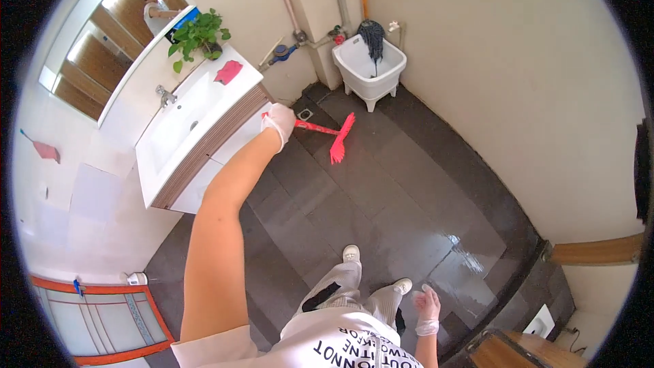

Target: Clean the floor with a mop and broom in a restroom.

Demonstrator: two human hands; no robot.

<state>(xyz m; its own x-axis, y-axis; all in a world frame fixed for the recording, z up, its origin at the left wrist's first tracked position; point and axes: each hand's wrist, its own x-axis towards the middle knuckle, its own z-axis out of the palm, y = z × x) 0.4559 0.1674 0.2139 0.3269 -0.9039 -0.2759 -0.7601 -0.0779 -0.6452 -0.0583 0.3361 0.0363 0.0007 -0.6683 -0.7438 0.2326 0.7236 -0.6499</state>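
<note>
My left hand (280, 121), in a clear disposable glove, reaches out in front of the washbasin cabinet (240, 135). It grips the red handle (319, 128) of a floor brush, whose pink bristled head (341, 139) points away to the right above the dark tiled floor (357, 189). Whether the bristles touch the tiles I cannot tell. Down at my right side hangs my right hand (428, 304), also gloved, with loosely bent fingers partly apart and nothing visible in them.
A white mop sink (370, 66) holding a dark mop (372, 38) stands in the corner, near a floor drain (305, 114). On the basin counter are a pink cloth (228, 72) and a potted plant (199, 33). A wooden partition (595, 251) and a framed door (102, 322) border the room.
</note>
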